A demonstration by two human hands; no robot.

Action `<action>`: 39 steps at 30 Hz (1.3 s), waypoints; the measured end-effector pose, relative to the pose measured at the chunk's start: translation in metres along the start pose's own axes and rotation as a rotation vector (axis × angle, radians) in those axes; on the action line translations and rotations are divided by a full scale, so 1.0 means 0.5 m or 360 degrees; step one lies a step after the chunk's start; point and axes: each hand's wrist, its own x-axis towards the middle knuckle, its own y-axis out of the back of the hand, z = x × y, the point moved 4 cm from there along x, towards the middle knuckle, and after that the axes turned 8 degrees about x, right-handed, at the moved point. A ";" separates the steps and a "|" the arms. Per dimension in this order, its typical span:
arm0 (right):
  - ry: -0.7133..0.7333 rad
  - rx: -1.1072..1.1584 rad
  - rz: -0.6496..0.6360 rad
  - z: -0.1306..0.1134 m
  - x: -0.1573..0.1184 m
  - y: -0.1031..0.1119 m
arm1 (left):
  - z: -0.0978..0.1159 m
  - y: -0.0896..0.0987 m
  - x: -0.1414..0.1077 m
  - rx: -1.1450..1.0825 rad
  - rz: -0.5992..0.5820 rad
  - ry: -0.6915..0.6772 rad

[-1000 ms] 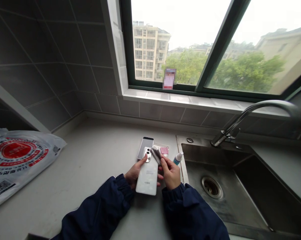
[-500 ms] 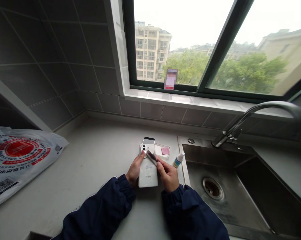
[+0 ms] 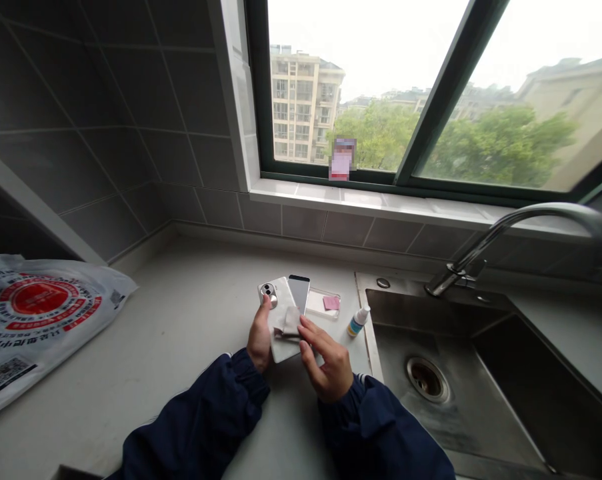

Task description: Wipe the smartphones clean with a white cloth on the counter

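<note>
My left hand (image 3: 259, 335) grips a white phone (image 3: 285, 350) by its left edge, its camera side facing up and its top tilted left. In my right hand (image 3: 328, 360) is a folded grey cloth (image 3: 291, 324), held by the fingertips against the phone's back. Behind them a second phone (image 3: 299, 291) lies on the counter. Next to it is a clear case (image 3: 319, 310) with a pink piece (image 3: 331, 303) on it. A small white-capped bottle (image 3: 358, 321) stands upright near the sink edge.
At the right is a steel sink (image 3: 461, 427) with a curved faucet (image 3: 485, 237). A printed plastic bag (image 3: 81, 283) lies on the counter (image 3: 181, 313) at the left. The window sill (image 3: 371, 200) runs along the back.
The white phone has shifted left and its top now tilts left. My right hand has moved slightly left and down, and the cloth now lies lower on the phone's back.
</note>
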 end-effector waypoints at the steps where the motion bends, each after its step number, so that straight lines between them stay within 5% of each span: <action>1: 0.0003 0.0006 0.0005 -0.005 0.001 0.001 | 0.005 0.004 0.002 0.0003 0.0031 -0.0024; 5: 0.0013 0.0047 0.0036 -0.018 0.002 0.003 | 0.021 0.018 0.007 0.0029 0.0105 -0.0154; 9: 0.0054 -0.0021 0.0018 -0.014 -0.001 -0.001 | 0.012 0.019 0.012 -0.0011 -0.0011 -0.0063; 16: 0.0180 -0.0388 -0.0400 0.003 -0.017 -0.032 | -0.004 0.009 0.004 -0.0143 -0.0029 -0.0063; 24: 0.0366 -0.0376 -0.0696 -0.051 -0.020 -0.042 | -0.001 0.008 -0.003 -0.0012 -0.0360 0.0248; 31: 0.0168 -0.0693 -0.0415 -0.014 -0.024 -0.040 | 0.009 0.003 0.002 -0.0106 -0.0188 0.0182; 39: 0.0076 -0.0865 -0.0462 0.007 -0.032 -0.049 | -0.022 -0.036 -0.033 -0.0356 -0.0218 0.0172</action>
